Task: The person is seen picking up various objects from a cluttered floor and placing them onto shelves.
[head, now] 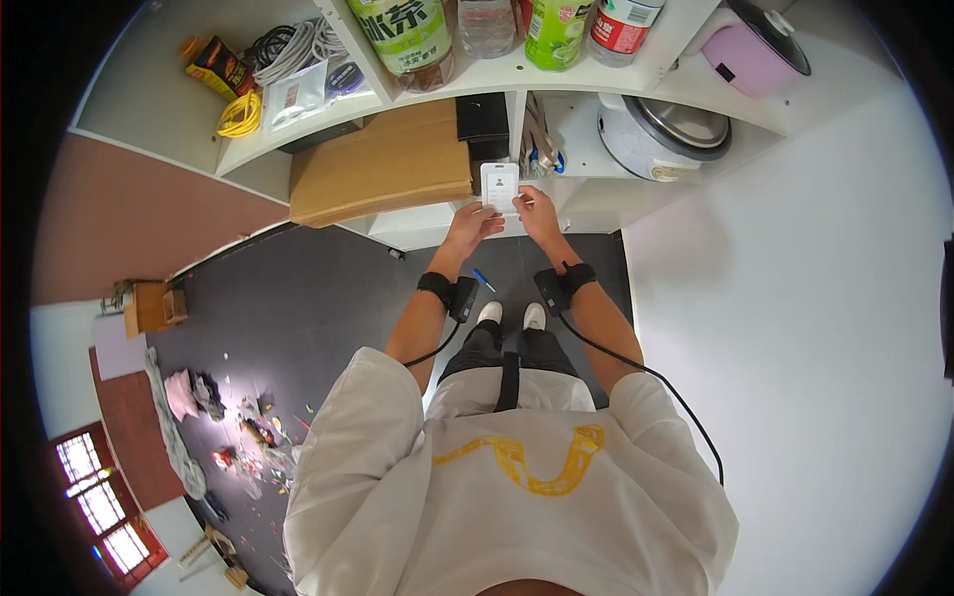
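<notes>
Both my hands are raised in front of the shelf unit, holding a white badge holder [499,186] upright between them. My left hand [471,228] has its fingers at the badge's lower left corner. On the right edge, the thumb and fingers of my right hand [538,214] grip the badge. A slot shows at its top, and a small dark figure icon is on its face. Behind the badge are a cardboard box [380,165] and a compartment divider. Black straps with small devices sit on both my forearms.
White shelves hold bottles [402,37], coiled cables [294,48], a yellow cable coil [240,115], a white rice cooker [659,138], a pink pot [753,52] and gloves [538,145]. A blue screwdriver-like tool [484,280] lies on the floor before my shoes. Scattered litter [261,439] lies leftward. A white wall [782,313] stands right.
</notes>
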{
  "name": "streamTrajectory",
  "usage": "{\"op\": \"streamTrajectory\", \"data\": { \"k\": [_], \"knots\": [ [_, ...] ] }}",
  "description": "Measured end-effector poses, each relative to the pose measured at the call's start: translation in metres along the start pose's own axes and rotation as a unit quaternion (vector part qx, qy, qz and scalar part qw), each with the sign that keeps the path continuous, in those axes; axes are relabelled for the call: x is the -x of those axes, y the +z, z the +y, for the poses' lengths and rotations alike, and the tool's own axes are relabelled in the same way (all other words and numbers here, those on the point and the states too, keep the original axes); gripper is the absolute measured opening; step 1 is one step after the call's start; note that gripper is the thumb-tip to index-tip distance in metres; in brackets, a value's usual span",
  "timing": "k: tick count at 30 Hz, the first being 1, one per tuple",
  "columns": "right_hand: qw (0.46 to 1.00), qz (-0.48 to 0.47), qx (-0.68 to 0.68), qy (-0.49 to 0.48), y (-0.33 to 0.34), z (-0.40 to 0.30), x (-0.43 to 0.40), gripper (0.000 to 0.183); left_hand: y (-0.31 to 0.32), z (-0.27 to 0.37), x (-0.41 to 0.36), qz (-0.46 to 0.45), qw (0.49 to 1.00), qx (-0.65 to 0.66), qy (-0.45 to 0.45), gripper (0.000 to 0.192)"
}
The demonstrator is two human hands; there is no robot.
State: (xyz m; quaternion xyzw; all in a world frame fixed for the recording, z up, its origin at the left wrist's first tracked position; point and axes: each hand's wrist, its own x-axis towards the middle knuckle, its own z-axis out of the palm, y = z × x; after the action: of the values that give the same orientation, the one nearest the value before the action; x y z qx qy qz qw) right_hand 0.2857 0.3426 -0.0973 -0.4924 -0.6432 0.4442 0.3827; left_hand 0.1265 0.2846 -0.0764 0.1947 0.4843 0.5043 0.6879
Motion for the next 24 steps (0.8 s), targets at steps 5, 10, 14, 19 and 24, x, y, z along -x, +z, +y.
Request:
{"op": "streamTrajectory", "data": {
  "k": [5,10,14,19,24],
  "knots": [
    [0.997,0.009,0.034,-0.064,-0.003,-0.009,-0.006,0.021,0.009,-0.001,0.007,0.071,0.997,0.009,0.022,0.021],
    [0.993,0.022,0.063,-0.092,0.002,-0.024,-0.011,0.017,0.012,0.035,0.019,0.149,0.978,-0.148,0.013,0.021],
    [0.986,0.054,0.084,-0.132,0.007,-0.035,-0.013,0.015,0.016,0.080,0.018,0.100,0.947,-0.256,0.165,0.020],
    [0.985,0.055,0.084,-0.138,0.009,-0.037,-0.013,0.015,0.034,0.113,0.010,0.053,0.867,-0.441,0.226,0.028],
    [0.969,0.104,0.119,-0.190,0.014,-0.039,-0.015,0.016,0.020,0.115,-0.023,0.043,0.795,-0.553,0.246,0.027]
  ]
}}
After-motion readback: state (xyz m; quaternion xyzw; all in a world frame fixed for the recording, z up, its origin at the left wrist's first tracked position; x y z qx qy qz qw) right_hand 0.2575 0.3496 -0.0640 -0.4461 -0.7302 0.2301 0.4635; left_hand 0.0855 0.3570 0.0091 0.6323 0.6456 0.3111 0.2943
